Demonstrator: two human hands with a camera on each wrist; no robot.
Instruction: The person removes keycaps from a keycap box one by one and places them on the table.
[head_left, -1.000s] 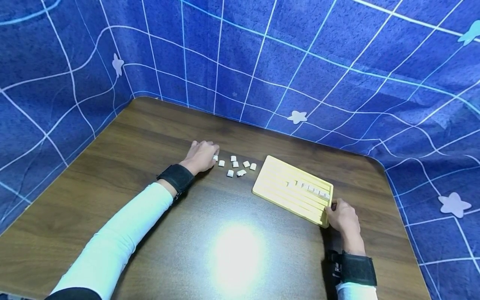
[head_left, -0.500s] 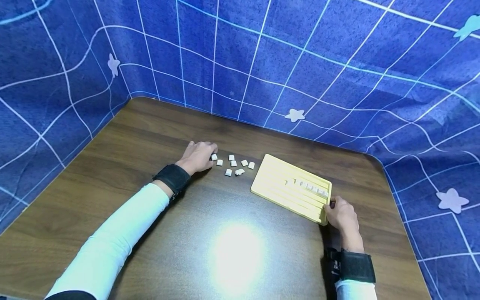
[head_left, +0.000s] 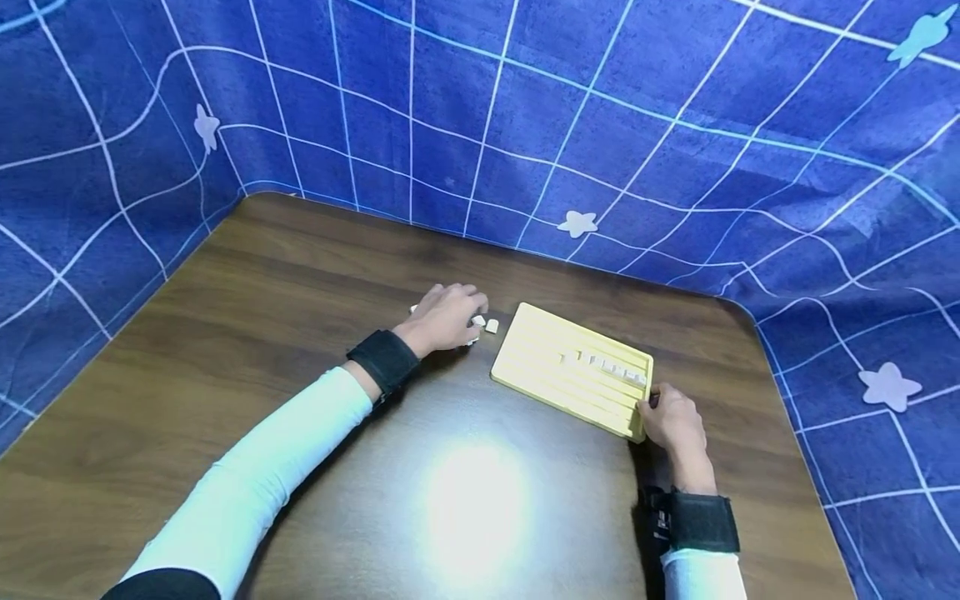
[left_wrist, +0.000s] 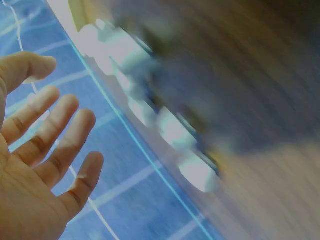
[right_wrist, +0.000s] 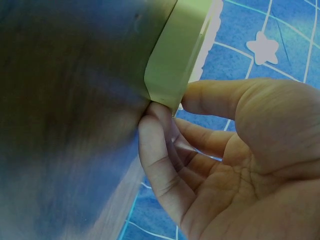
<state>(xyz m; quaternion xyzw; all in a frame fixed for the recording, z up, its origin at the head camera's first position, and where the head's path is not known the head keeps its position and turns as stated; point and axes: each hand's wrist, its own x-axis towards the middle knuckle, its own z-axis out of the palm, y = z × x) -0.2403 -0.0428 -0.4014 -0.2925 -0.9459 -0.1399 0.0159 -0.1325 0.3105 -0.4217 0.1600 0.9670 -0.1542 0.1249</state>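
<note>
In the head view my left hand (head_left: pixel 447 317) hovers over a scatter of small white blocks (head_left: pixel 492 326), hiding most of them. The left wrist view has this hand (left_wrist: pixel 42 155) with fingers apart and loosely bent, nothing in them, beside a blurred line of the white blocks (left_wrist: pixel 196 172). My right hand (head_left: pixel 672 419) pinches the near right corner of a yellow ridged tray (head_left: pixel 517 354). From the right wrist, the thumb lies on the top of the tray (right_wrist: pixel 172 57) and fingertips are under its edge. Several white blocks (head_left: pixel 611 368) stand in a row in the tray.
A brown wood-grain table (head_left: pixel 337 500) carries everything, with a bright light glare at its front middle. Blue curtain (head_left: pixel 450 100) with white lines and star shapes rises along the back and sides.
My left hand has moved right across the scattered blocks, from their left end to near the tray. The right hand keeps its grip on the tray corner. The head view has shifted slightly.
</note>
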